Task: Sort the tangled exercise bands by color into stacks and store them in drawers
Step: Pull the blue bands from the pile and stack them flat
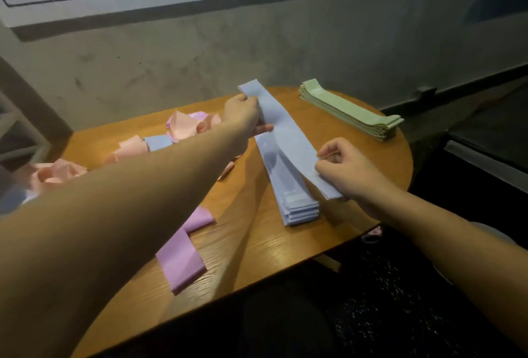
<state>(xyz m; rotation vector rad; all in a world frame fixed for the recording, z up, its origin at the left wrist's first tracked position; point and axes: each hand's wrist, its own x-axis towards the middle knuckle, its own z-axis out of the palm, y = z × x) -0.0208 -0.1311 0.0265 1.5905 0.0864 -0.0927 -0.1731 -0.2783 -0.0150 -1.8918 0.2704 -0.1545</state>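
- The left hand [243, 117] reaches out across the round wooden table [285, 243] and grips the far end of a long, flat pale-blue exercise band [288, 134], fingers curled over its upper edge and thumb under it.
- The right hand [343, 172] pinches the near end of the same band, fingers curled tight on its edge.
- The band runs taut and flat between the two hands, held just above a stack of flattened pale-blue bands [291, 197] that lies on the table below it, between the hands and angled slightly differently from the held band.
- Beyond the right hand, near the far edge of the table, lies a neat stack of flattened pale-green bands [348, 109], well apart from the blue stack.
- Left of the left hand and behind its forearm sits a loose tangle of peach-pink bands [183, 126], with one pale-blue band [157, 142] mixed in among them.
- More crumpled peach-pink bands [57, 173] lie further left, beyond the left forearm.
- Beneath the left forearm, near the table's front edge, lie flat lilac-purple bands [183, 260], partly hidden by the arm.
- A grey concrete wall [200, 49] stands behind the table.
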